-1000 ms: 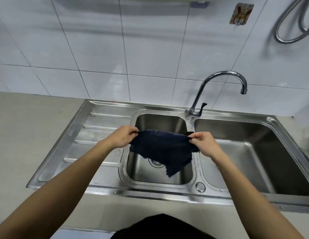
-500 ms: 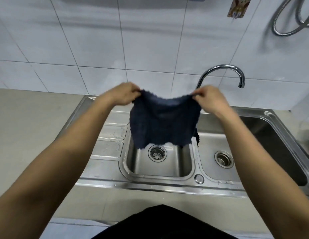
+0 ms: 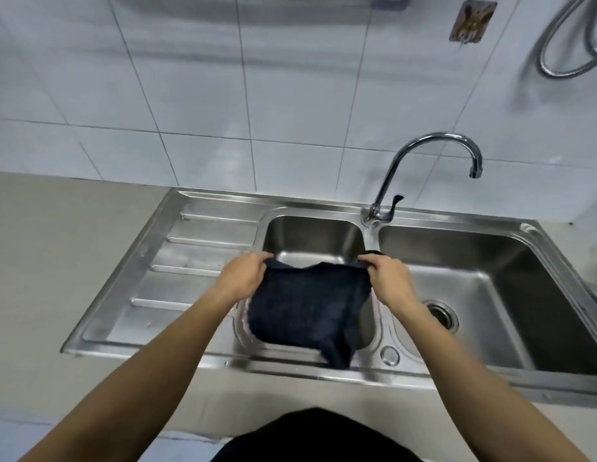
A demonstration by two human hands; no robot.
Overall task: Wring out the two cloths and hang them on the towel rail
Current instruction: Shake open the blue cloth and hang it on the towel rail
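Observation:
A dark navy cloth (image 3: 307,311) hangs spread over the small middle basin of the steel sink (image 3: 197,295). My left hand (image 3: 242,276) pinches its upper left corner and my right hand (image 3: 388,280) pinches its upper right corner. The cloth's lower edge droops to the sink's front rim. A small dark bit, perhaps a second cloth (image 3: 373,252), peeks out behind my right hand; I cannot tell for sure. The towel rail (image 3: 257,1) runs along the wall tiles at the very top, mostly cut off.
A curved chrome tap (image 3: 423,161) rises between the basins. The large right basin (image 3: 483,301) has a drain. A ribbed draining board lies on the left, beige counter beyond it. A metal hose (image 3: 557,45) and a wall hook (image 3: 472,21) hang at top right.
Both hands lifted the cloth up in front of the wall, then brought it back down over the middle basin. Both hands have kept hold of the corners.

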